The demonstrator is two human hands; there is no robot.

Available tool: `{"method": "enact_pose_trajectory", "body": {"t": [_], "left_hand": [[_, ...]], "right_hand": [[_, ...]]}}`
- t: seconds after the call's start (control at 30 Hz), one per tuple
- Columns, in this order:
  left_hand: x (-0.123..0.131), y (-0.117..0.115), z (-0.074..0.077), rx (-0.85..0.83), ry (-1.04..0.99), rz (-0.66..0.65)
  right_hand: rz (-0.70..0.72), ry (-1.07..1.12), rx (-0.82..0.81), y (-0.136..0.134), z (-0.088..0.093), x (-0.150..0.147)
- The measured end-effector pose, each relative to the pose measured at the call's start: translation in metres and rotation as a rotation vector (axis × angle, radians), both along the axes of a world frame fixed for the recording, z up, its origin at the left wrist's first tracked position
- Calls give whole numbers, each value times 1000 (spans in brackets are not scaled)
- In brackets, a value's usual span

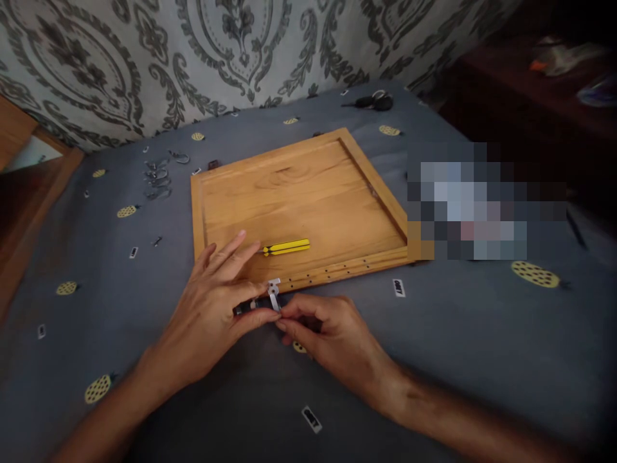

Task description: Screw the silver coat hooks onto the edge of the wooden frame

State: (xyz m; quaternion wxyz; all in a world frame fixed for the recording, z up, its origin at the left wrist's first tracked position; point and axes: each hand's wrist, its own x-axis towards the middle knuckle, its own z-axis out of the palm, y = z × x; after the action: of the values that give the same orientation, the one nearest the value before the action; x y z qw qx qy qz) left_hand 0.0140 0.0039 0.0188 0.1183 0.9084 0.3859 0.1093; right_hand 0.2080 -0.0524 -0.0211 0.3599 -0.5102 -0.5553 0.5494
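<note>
A framed wooden panel (289, 199) lies flat on the patterned cloth, with a row of small dark holes along its near edge. My left hand (216, 302) pinches a small silver metal fitting with a dark body (274, 297) at that edge, between thumb and index finger; its other fingers stretch over the panel. My right hand (332, 334) is closed in a pinch at the fitting's near right end. Whether it grips the fitting itself or a smaller part is hidden. By my left fingertips, a screwdriver with a yellow handle (288, 247) rests on the panel.
Several thin metal pieces (157, 177) lie on the cloth (159, 308) left of the panel, with one small piece (157, 241) nearer. A black tool (373, 101) lies at the back. Wooden furniture (38, 212) stands at the left. A pixelated patch covers part of the right side.
</note>
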Motion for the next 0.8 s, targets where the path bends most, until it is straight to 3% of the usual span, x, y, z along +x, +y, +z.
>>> {"method": "enact_pose_trajectory", "body": {"t": [0.8], "left_hand": [[2,-1,-4,42,-9,8]], "right_hand": [[4,-3,-6,0,0,1]]}}
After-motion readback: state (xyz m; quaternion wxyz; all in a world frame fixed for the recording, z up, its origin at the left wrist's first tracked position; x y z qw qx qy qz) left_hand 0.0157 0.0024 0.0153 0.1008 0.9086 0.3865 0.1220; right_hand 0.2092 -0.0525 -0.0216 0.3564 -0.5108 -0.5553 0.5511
